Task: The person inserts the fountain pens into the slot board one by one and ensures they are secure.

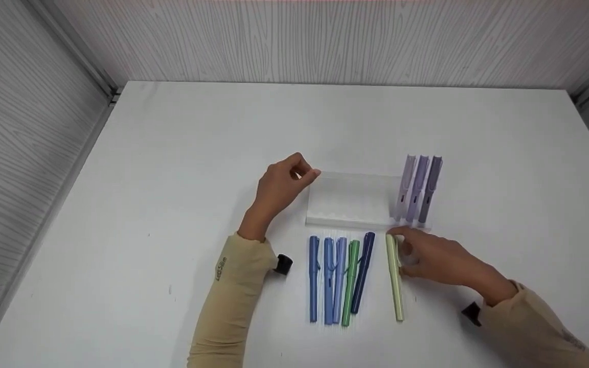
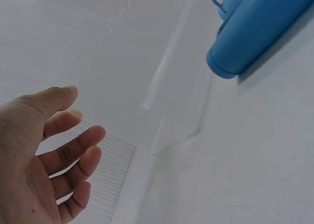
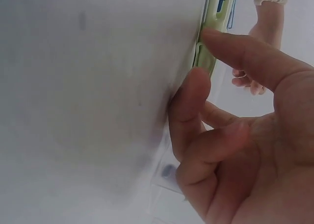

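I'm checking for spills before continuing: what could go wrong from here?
The light green pen might swing or slip, since the right hand holds it near one end. That hand is also close to the stand and could bump it, jostling the purple pens. The green pen and navy pen lie close together, so lifting one may shift the other.

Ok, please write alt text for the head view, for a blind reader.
A person's right hand grips a pale green pen on a white table, right of four blue pens and one darker green pen. Behind them, three purple pens stand at the right end of a clear holder, whose far left corner the left hand pinches.
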`<action>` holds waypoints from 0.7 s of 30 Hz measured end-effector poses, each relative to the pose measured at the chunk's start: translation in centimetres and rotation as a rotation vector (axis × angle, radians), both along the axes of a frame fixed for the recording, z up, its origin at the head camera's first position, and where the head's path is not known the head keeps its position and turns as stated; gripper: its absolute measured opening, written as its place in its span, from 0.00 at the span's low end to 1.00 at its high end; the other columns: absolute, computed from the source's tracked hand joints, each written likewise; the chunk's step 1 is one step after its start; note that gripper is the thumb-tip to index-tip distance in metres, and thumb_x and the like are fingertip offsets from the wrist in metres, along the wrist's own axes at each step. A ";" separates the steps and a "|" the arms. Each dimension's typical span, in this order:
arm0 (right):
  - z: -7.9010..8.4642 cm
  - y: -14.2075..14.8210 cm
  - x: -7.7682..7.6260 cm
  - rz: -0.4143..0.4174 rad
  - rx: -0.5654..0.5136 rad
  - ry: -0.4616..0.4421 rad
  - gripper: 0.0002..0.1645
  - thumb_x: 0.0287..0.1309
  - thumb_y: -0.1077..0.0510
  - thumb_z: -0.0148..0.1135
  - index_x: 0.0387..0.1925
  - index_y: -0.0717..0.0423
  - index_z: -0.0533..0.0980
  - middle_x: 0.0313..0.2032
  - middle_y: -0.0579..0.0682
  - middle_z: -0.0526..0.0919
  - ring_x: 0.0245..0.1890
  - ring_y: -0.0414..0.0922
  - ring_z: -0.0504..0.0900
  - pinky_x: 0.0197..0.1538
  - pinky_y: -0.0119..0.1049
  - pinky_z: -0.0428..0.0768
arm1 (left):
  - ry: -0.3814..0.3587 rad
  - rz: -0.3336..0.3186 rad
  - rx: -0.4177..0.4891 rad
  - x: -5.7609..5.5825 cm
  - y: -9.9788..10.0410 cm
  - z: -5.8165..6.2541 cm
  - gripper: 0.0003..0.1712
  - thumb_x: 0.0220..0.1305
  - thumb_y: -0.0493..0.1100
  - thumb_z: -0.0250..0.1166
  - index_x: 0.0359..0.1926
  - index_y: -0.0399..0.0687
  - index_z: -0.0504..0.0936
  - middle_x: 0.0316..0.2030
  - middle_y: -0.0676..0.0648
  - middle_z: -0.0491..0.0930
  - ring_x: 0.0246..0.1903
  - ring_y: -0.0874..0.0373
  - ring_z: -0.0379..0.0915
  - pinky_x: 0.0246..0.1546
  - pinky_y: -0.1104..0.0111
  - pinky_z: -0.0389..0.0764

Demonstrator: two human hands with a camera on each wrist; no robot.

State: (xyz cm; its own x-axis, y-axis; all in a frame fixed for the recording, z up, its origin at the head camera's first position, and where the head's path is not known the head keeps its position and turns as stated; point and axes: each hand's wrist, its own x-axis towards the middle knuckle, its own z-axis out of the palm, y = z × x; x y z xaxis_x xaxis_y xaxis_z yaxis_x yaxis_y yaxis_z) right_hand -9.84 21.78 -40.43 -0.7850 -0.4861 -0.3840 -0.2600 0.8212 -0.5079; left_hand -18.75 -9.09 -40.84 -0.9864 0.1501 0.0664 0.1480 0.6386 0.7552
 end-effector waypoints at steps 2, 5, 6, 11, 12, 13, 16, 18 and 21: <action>-0.1 0.1 0.0 0.009 0.010 0.016 0.39 0.53 0.57 0.69 0.65 0.54 0.64 0.43 0.50 0.81 0.42 0.45 0.78 0.38 0.39 0.77 | -0.002 0.001 -0.001 0.0 0.0 0.0 0.14 0.64 0.57 0.62 0.36 0.52 0.79 0.34 0.52 0.83 0.37 0.58 0.73 0.34 0.69 0.72; -0.2 0.2 0.0 0.016 0.013 0.029 0.39 0.52 0.58 0.69 0.64 0.54 0.63 0.41 0.49 0.82 0.40 0.43 0.79 0.37 0.38 0.77 | -0.005 0.005 -0.006 0.0 0.0 0.0 0.14 0.64 0.57 0.62 0.36 0.52 0.79 0.34 0.52 0.83 0.37 0.58 0.73 0.35 0.69 0.72; -0.2 0.2 0.1 0.019 0.010 0.033 0.39 0.52 0.58 0.69 0.64 0.53 0.63 0.40 0.48 0.82 0.39 0.42 0.79 0.37 0.38 0.76 | -0.007 0.006 -0.006 0.0 0.0 0.1 0.14 0.64 0.57 0.62 0.36 0.52 0.79 0.34 0.51 0.83 0.37 0.58 0.73 0.35 0.69 0.72; -0.1 0.6 0.4 0.041 -0.032 0.056 0.37 0.54 0.60 0.65 0.64 0.52 0.60 0.34 0.43 0.82 0.31 0.36 0.76 0.33 0.33 0.74 | -0.002 0.004 0.002 0.1 0.0 0.1 0.15 0.64 0.57 0.63 0.36 0.52 0.79 0.34 0.52 0.83 0.37 0.58 0.73 0.34 0.69 0.72; 0.0 0.7 0.4 0.045 -0.042 0.060 0.37 0.55 0.60 0.64 0.64 0.52 0.59 0.34 0.42 0.82 0.30 0.35 0.76 0.33 0.32 0.73 | 0.001 0.002 0.003 0.1 0.0 0.1 0.15 0.64 0.57 0.63 0.35 0.52 0.79 0.34 0.52 0.83 0.37 0.58 0.73 0.33 0.69 0.71; 0.1 0.8 0.5 0.049 -0.051 0.060 0.37 0.55 0.61 0.64 0.64 0.52 0.59 0.33 0.42 0.82 0.30 0.34 0.76 0.32 0.31 0.73 | 0.004 0.001 0.004 0.1 -0.1 0.1 0.15 0.64 0.57 0.63 0.35 0.52 0.79 0.34 0.52 0.83 0.36 0.58 0.73 0.33 0.69 0.71; 0.3 0.9 0.5 0.046 -0.080 0.031 0.38 0.56 0.61 0.62 0.66 0.52 0.57 0.35 0.44 0.84 0.29 0.33 0.77 0.32 0.31 0.73 | 0.008 -0.003 0.007 0.0 -0.1 0.0 0.15 0.64 0.57 0.63 0.35 0.52 0.79 0.33 0.51 0.83 0.36 0.58 0.72 0.33 0.69 0.70; 0.5 0.9 0.4 0.026 -0.103 -0.008 0.39 0.57 0.62 0.61 0.67 0.52 0.55 0.36 0.46 0.85 0.29 0.34 0.79 0.32 0.32 0.74 | 0.005 -0.003 0.008 0.0 -0.1 0.0 0.14 0.64 0.57 0.62 0.35 0.52 0.79 0.33 0.51 0.83 0.35 0.59 0.72 0.32 0.69 0.70; 0.7 0.8 0.3 -0.009 -0.145 -0.064 0.41 0.57 0.65 0.59 0.68 0.53 0.52 0.38 0.50 0.86 0.29 0.36 0.80 0.32 0.33 0.76 | -0.002 0.000 0.006 0.0 0.0 0.0 0.14 0.64 0.57 0.62 0.35 0.52 0.79 0.33 0.51 0.83 0.35 0.59 0.72 0.32 0.69 0.70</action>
